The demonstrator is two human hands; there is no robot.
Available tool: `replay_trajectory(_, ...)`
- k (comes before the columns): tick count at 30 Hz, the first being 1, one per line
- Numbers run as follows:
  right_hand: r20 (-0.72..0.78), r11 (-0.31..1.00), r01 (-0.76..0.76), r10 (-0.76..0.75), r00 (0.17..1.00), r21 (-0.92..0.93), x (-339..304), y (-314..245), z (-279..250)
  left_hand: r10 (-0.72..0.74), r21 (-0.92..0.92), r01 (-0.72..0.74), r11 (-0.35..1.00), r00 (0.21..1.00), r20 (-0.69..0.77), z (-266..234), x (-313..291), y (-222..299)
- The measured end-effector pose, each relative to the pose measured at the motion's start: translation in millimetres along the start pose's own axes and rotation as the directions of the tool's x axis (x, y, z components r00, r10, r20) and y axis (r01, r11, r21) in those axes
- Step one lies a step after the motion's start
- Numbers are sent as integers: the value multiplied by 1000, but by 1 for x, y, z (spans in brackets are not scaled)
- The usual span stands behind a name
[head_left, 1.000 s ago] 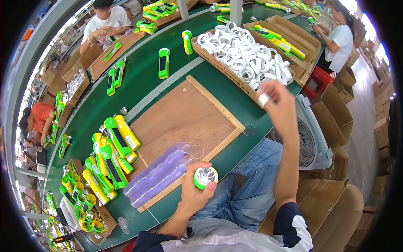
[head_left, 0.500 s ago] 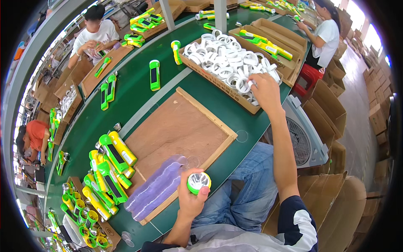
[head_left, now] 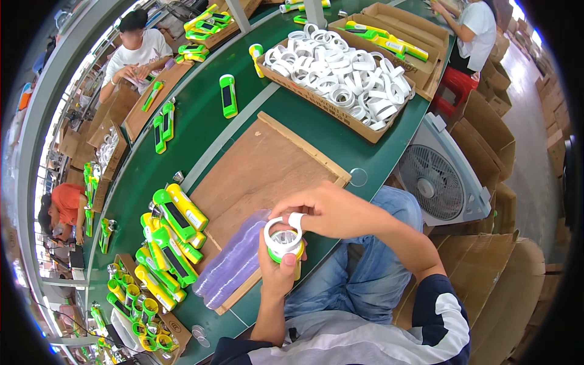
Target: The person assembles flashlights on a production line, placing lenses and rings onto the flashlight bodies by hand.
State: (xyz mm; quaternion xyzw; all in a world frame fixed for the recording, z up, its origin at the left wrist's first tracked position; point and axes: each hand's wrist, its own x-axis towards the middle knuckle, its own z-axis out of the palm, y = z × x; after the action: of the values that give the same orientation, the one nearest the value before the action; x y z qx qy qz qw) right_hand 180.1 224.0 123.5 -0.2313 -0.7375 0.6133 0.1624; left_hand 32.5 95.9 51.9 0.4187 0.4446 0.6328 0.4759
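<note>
My left hand (head_left: 277, 274) grips a green and yellow flashlight (head_left: 275, 254), its silvery reflector facing up. Above the reflector, my right hand (head_left: 331, 210) pinches a white ring (head_left: 269, 236) that surrounds the reflector in view; whether it touches the flashlight's rim I cannot tell. A further white band shows edge-on at my right fingertips, perhaps a second ring. Just left of my hands, rows of purple-tinted, stacked clear discs (head_left: 234, 261) lie on a wood-framed board (head_left: 258, 164). Many loose white rings fill a cardboard box (head_left: 316, 100) at the far right of the table.
Several flashlights (head_left: 176, 243) are piled left of the board, with a box of flashlight parts (head_left: 176, 334) nearer me. Single clear discs (head_left: 358, 177) lie on the green table (head_left: 243, 128). A fan (head_left: 432, 182) stands at my right. Co-workers (head_left: 137, 55) sit across the table.
My right hand has come from the box of rings to the flashlight, bringing a white ring. My left hand still holds the flashlight. The whole view has shifted slightly.
</note>
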Motion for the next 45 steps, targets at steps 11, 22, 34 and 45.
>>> replay_trajectory(11, -166, 821, 438, -520, 838, -366, -4, 26, 30, -49, -23, 49, 999, 998, -31, -8, -3, 1)
replay_trajectory(22, -44, 703, 584, -653, 756, -407, -1, 35, 36, -70, 62, 75, 995, 994, -82, 2, 0, 9)
replay_trajectory(34, 74, 663, 564, -614, 786, -492, -4, 32, 31, -99, -116, 95, 989, 994, -36, -2, -1, -2)
replay_trajectory(45, -57, 815, 540, -561, 826, -210, -14, 39, 32, 41, -155, -66, 986, 986, -162, 9, 6, -7)
